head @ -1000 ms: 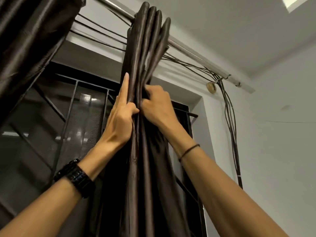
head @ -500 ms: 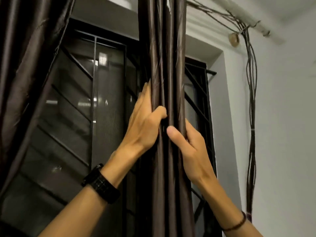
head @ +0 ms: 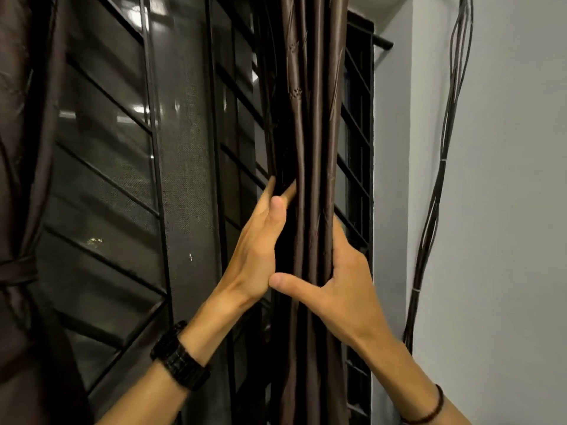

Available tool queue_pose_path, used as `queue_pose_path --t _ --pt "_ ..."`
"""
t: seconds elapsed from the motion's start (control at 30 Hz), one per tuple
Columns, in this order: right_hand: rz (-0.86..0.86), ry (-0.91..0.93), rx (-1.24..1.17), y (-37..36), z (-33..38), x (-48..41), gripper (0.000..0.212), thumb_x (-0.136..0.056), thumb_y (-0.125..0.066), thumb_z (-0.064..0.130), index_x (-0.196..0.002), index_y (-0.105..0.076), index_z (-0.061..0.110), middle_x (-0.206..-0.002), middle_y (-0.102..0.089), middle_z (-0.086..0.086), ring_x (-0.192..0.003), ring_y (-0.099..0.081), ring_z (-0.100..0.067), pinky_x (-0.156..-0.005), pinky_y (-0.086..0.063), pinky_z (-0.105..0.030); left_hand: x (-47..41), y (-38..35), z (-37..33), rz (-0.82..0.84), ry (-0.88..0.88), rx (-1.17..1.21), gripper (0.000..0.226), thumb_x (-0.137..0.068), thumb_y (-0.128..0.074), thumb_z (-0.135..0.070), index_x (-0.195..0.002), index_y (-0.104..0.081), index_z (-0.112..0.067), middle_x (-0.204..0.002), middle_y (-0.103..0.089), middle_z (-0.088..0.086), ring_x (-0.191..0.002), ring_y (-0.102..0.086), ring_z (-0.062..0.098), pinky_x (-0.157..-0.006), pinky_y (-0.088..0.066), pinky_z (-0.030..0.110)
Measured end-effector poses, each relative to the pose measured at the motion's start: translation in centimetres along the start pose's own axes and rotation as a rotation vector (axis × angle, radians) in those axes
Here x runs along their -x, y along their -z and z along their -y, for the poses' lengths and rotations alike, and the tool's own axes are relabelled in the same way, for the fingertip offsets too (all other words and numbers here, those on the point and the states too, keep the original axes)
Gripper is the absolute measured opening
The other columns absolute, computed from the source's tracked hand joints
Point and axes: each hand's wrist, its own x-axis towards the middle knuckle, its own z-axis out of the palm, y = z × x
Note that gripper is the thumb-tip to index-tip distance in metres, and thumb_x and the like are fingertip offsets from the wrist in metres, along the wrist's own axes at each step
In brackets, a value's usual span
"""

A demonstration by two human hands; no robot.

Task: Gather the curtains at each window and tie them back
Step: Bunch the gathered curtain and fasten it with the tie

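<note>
The gathered curtain [head: 310,148] hangs mid-frame. My right hand [head: 340,286] grips it, thumb across the front, fingers wrapped behind. My left hand [head: 257,250] presses its left side with straight fingers. At far left a second curtain [head: 18,179] is tied; cables [head: 435,194] run down the right wall [head: 506,210].

Black window grille [head: 149,118], grey wall [head: 506,210], cable bundle [head: 437,194] running down it

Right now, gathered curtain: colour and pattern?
The gathered satin curtain is glossy dark brown with small stitched motifs; shows best in the head view.
</note>
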Motion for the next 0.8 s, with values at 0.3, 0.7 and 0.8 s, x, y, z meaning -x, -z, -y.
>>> queue_pose_path --t 0.3,0.7,0.8 --pt "0.023 -0.320 0.027 -2.4 -3.6 6.2 0.068 -0.075 -0.061 -0.016 -0.126 -0.059 0.029 -0.071 -0.065 0.008 -0.055 -0.058 -0.007 -0.053 -0.044 -0.013 8.3 0.8 6.9 -0.035 0.342 -0.143 0.052 -0.088 -0.077 -0.008 -0.124 -0.058 -0.041 -0.125 -0.064 -0.016 -0.106 -0.066 0.002 -0.084 -0.055 0.024" --pt "-0.015 -0.464 0.108 -4.3 -7.7 10.9 0.038 -0.076 -0.060 -0.011 -0.081 -0.061 0.027 -0.076 -0.066 0.008 -0.071 -0.065 -0.011 -0.061 -0.048 -0.017 13.2 0.3 14.3 -0.254 0.700 -0.521 0.019 -0.083 -0.084 -0.014 -0.079 -0.069 -0.024 -0.064 -0.060 -0.009 -0.058 -0.055 0.000 -0.051 -0.039 0.004" --pt "0.002 -0.401 0.173 -5.1 -7.8 11.1 0.054 -0.074 -0.059 -0.008 -0.092 -0.054 0.043 -0.088 -0.063 0.027 -0.083 -0.062 0.000 -0.069 -0.043 -0.009 11.8 -0.1 13.1 -0.295 0.822 -0.113 0.018 -0.093 -0.067 0.001 -0.084 -0.071 -0.013 -0.069 -0.066 0.004 -0.051 -0.060 0.011 -0.043 -0.044 0.015"
